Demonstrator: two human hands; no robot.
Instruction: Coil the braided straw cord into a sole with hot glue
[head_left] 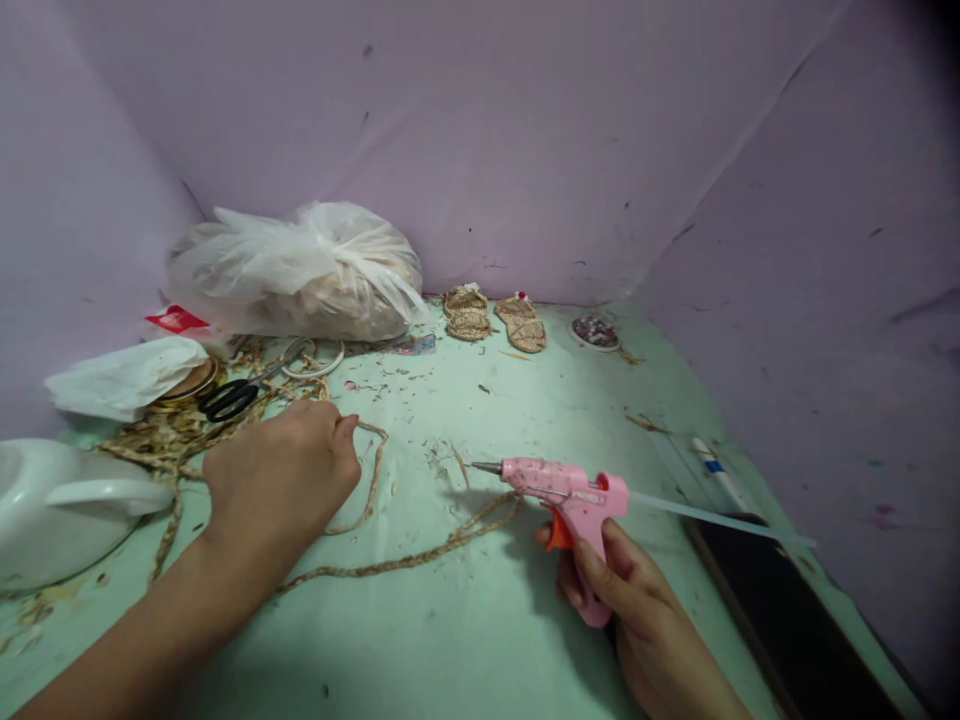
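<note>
My left hand (289, 470) is closed, back up, over the left part of the table, with a thin strand of the braided straw cord (382, 565) coming out by its thumb. My right hand (630, 590) is wrapped round the handle of a pink glue gun (562, 485). Its metal nozzle points left, and a long clear glue stick (712, 512) sticks out of its back. The cord lies in a loop on the table between my hands, its bend just under the gun. My left palm is hidden.
A stuffed plastic bag (300, 275), black-handled scissors (232, 398), straw scraps and a white pitcher (67, 510) stand left. Two small woven slippers (469, 312) and a dish of beads (595, 332) sit at the back. A dark phone (787, 620) and a marker (716, 472) lie right.
</note>
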